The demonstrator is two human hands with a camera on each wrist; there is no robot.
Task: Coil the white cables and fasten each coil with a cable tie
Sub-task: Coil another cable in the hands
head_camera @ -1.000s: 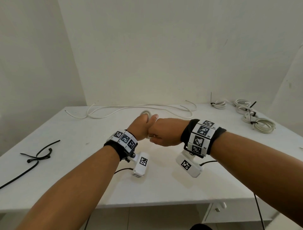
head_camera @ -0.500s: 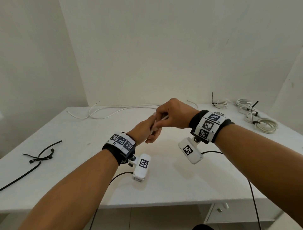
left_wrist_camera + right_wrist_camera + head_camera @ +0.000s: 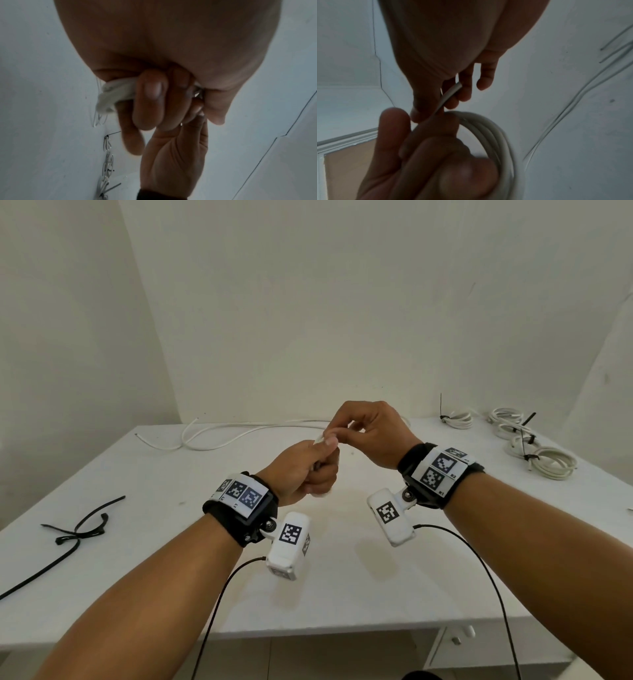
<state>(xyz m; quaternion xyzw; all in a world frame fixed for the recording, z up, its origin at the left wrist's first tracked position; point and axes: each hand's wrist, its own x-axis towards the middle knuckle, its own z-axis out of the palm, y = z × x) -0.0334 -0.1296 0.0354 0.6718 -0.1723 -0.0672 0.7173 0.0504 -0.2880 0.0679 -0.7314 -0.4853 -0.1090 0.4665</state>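
Above the middle of the white table [image 3: 342, 577], my left hand [image 3: 308, 470] grips a small coil of white cable [image 3: 489, 129], its loops bunched in my curled fingers [image 3: 149, 97]; the white cable coil [image 3: 113, 94] sticks out past them. My right hand [image 3: 346, 433] is just above and to the right of it, pinching the loose cable end [image 3: 450, 94] between thumb and fingertips. In the head view the hands hide most of the coil. A long loose white cable [image 3: 239, 433] lies along the table's back edge.
Several tied cable coils [image 3: 534, 450] with black ties sit at the back right of the table. Black cable ties [image 3: 75, 529] lie near the left edge. A drawer front [image 3: 462, 642] shows below the table's front right.
Both hands have lifted off the table. The right hand rose from beside the left fist to above it and now pinches the cable end.
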